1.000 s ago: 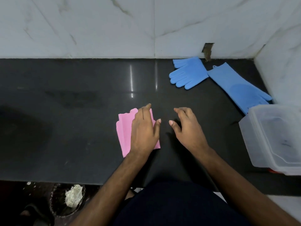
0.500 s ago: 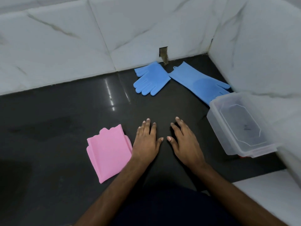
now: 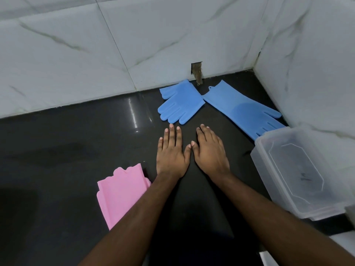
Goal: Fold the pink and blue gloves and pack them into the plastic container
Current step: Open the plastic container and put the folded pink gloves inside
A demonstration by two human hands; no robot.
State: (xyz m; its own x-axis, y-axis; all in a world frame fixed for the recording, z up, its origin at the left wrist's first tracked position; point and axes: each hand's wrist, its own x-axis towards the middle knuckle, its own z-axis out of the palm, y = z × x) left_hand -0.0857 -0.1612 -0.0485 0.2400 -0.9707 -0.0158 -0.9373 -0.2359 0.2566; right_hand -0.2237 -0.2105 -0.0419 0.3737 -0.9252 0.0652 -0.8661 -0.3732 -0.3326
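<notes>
While near blue gloves [image 3: 181,104], flat hands [image 3: 171,154].

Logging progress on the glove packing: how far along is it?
Done: the pink rubber glove bundle lies folded on the black countertop. In hand: nothing; the left hand and right hand are open near the two blue rubber gloves, which lie unfolded. Left: fold the blue ones, then pack everything into the clear plastic container, which holds no gloves.
</notes>
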